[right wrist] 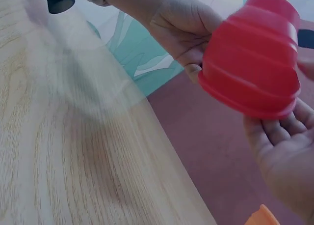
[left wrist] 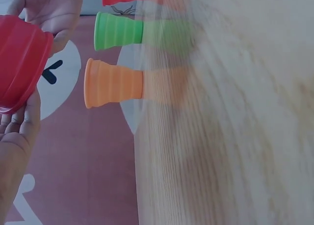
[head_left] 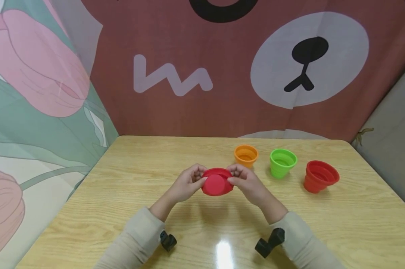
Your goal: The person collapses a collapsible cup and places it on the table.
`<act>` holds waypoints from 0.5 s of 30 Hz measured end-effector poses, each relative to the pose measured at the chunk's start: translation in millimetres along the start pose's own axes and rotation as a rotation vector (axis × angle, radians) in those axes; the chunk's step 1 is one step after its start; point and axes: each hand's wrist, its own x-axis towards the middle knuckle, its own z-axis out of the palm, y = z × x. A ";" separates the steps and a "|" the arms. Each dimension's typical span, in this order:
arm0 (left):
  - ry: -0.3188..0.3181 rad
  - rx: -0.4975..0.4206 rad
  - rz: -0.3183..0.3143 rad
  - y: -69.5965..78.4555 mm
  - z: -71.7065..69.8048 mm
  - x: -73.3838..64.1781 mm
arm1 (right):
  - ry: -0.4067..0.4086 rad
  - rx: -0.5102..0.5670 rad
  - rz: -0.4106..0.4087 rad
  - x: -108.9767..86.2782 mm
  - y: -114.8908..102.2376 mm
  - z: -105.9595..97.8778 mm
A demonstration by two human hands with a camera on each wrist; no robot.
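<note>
Both hands hold a red collapsible cup (head_left: 215,185) above the table, its round base turned toward the head camera. My left hand (head_left: 189,183) pinches one side of it between thumb and fingers, and my right hand (head_left: 248,184) grips the opposite side. Ridged, stepped walls of this cup (right wrist: 250,58) show in the right wrist view, with the wide rim facing down and away from the base. Fingers of both hands lie along the rim. The inside of the cup is hidden.
Right of the hands, an orange cup (head_left: 245,155), a green cup (head_left: 282,163) and a second red cup (head_left: 320,176) stand mouth up on the wooden table (head_left: 121,209). A printed cloth (head_left: 229,74) hangs behind the table. Black wrist devices (head_left: 168,241) sit at both cuffs.
</note>
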 end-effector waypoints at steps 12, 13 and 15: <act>-0.077 -0.267 0.006 -19.6 -7.0 -0.8 | -0.212 0.173 -0.015 -1.4 1.0 -6.5; -0.088 -0.284 0.014 -20.1 -7.0 -0.5 | -0.199 0.160 -0.013 -1.5 1.3 -6.2; -0.094 -0.295 0.016 -20.2 -6.4 0.4 | -0.162 0.136 -0.002 -1.5 1.9 -5.8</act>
